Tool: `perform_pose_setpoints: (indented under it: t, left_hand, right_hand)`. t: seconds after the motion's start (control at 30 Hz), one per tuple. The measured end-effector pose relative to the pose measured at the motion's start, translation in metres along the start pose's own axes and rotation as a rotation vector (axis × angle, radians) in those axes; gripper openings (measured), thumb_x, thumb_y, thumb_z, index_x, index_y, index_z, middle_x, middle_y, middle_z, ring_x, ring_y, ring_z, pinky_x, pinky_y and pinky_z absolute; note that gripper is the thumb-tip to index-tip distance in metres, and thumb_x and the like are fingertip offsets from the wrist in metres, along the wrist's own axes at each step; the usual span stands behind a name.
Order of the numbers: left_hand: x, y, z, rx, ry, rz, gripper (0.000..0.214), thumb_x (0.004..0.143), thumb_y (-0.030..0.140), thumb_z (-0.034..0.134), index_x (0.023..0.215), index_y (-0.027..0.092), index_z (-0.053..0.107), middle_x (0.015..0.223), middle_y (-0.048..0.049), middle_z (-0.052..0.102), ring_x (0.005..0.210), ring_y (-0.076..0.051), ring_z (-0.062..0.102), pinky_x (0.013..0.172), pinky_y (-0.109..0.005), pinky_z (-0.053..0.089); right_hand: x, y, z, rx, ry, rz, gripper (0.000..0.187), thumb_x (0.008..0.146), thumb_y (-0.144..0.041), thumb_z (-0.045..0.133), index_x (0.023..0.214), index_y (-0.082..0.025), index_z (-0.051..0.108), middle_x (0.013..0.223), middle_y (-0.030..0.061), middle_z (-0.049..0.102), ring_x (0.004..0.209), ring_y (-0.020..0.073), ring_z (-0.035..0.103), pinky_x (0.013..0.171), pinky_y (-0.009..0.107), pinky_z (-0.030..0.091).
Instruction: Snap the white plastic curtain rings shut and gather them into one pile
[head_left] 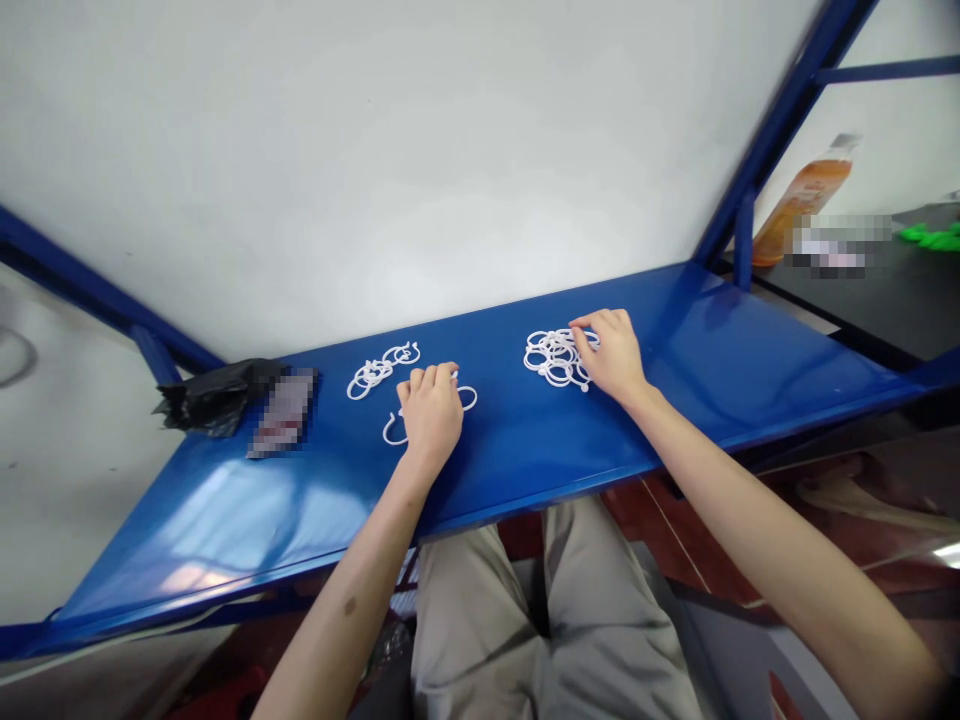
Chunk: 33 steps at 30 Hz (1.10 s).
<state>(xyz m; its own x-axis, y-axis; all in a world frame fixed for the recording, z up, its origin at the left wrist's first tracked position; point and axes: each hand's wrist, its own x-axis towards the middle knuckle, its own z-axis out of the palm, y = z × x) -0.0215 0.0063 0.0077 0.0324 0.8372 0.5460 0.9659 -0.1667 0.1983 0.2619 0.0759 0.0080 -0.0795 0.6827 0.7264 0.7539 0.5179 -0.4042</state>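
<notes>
White plastic rings, open hoops with small knobbed ends, lie on a blue metal table (510, 440). My left hand (433, 412) is closed over some of them near the middle, fingers curled down. One white ring (469, 398) sticks out on its right side and another on its left. A loose cluster of rings (373, 374) rests just beyond, to the left. At the right, my right hand (611, 352) reaches into a larger tangled pile of rings (555, 358), thumb and forefinger pinching at its right edge. The fingertips partly cover what they grip.
A crumpled black plastic bag (225, 392) and a blurred packet (285, 415) lie at the table's left end. Blue frame posts (742, 240) rise at both sides. On a dark surface to the right stands an orange drink bottle (806, 200), with green pieces (934, 237) farther right.
</notes>
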Motion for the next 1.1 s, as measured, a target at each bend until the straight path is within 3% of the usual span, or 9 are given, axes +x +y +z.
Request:
perform_pose_setpoints:
  t: [0.13, 0.23, 0.3, 0.43, 0.67, 0.83, 0.93, 1.1]
  left_hand:
    - [0.0, 0.006, -0.002, -0.197, 0.008, 0.085, 0.024, 0.1, 0.023, 0.046, 0.118, 0.022, 0.062, 0.107, -0.0084, 0.074, 0.102, -0.026, 0.059, 0.09, -0.04, 0.044]
    - [-0.002, 0.008, -0.001, -0.275, -0.021, 0.2, 0.023, 0.099, 0.025, 0.051, 0.119, 0.022, 0.062, 0.105, -0.0065, 0.075, 0.1, -0.023, 0.059, 0.091, -0.037, 0.046]
    - [-0.003, 0.008, 0.0, -0.291, -0.013, 0.23, 0.024, 0.098, 0.025, 0.054, 0.12, 0.022, 0.063, 0.105, -0.0058, 0.076, 0.098, -0.022, 0.059, 0.091, -0.036, 0.047]
    - [-0.004, 0.006, 0.002, -0.314, 0.022, 0.243, 0.025, 0.098, 0.027, 0.056, 0.122, 0.023, 0.063, 0.099, -0.0029, 0.079, 0.097, -0.022, 0.058, 0.093, -0.036, 0.047]
    - [-0.002, 0.002, 0.008, -0.286, 0.065, 0.313, 0.032, 0.097, 0.009, 0.046, 0.117, 0.024, 0.067, 0.096, -0.002, 0.08, 0.09, -0.021, 0.058, 0.085, -0.037, 0.047]
    - [-0.001, 0.003, 0.007, -0.351, 0.064, 0.309, 0.026, 0.097, 0.01, 0.047, 0.11, 0.022, 0.066, 0.099, -0.0034, 0.077, 0.096, -0.02, 0.063, 0.086, -0.034, 0.049]
    - [-0.002, 0.007, 0.005, -0.361, 0.066, 0.256, 0.022, 0.095, 0.011, 0.051, 0.109, 0.021, 0.064, 0.105, -0.0051, 0.075, 0.105, -0.021, 0.063, 0.091, -0.036, 0.048]
    - [-0.004, 0.012, 0.004, -0.345, 0.106, 0.196, 0.018, 0.093, 0.016, 0.056, 0.109, 0.02, 0.062, 0.106, -0.0064, 0.073, 0.104, -0.023, 0.061, 0.092, -0.038, 0.047]
  right_hand:
    - [-0.012, -0.055, 0.015, 0.195, -0.183, -0.143, 0.018, 0.099, -0.032, 0.054, 0.104, -0.023, 0.069, 0.104, 0.0095, 0.073, 0.102, 0.0285, 0.063, 0.098, 0.05, 0.046]
    - [-0.021, -0.09, 0.034, 0.431, -0.348, 0.01, 0.023, 0.099, -0.037, 0.055, 0.115, -0.022, 0.063, 0.101, 0.0065, 0.073, 0.092, 0.0233, 0.068, 0.086, 0.041, 0.053]
    - [-0.025, -0.102, 0.044, 0.583, -0.39, 0.136, 0.024, 0.097, -0.038, 0.057, 0.115, -0.022, 0.06, 0.092, 0.003, 0.074, 0.082, 0.0198, 0.069, 0.079, 0.036, 0.054]
    - [-0.028, -0.103, 0.049, 0.742, -0.355, 0.267, 0.019, 0.093, -0.032, 0.061, 0.109, -0.022, 0.057, 0.087, 0.0003, 0.074, 0.079, 0.0173, 0.07, 0.077, 0.033, 0.053]
    - [-0.03, -0.097, 0.044, 0.765, -0.327, 0.244, 0.037, 0.088, -0.024, 0.061, 0.124, -0.023, 0.057, 0.086, -0.0003, 0.068, 0.074, 0.0156, 0.066, 0.072, 0.031, 0.054]
    - [-0.031, -0.097, 0.043, 0.685, -0.316, 0.218, 0.022, 0.09, -0.027, 0.057, 0.111, -0.024, 0.064, 0.08, -0.0007, 0.065, 0.07, 0.0152, 0.064, 0.067, 0.031, 0.053]
    - [-0.032, -0.096, 0.044, 0.707, -0.331, 0.282, 0.015, 0.09, -0.031, 0.061, 0.103, -0.022, 0.061, 0.076, -0.0011, 0.067, 0.066, 0.0154, 0.066, 0.066, 0.031, 0.054]
    - [-0.033, -0.095, 0.046, 0.77, -0.316, 0.363, 0.016, 0.091, -0.036, 0.062, 0.094, -0.023, 0.055, 0.077, -0.0003, 0.069, 0.062, 0.0154, 0.068, 0.061, 0.03, 0.056]
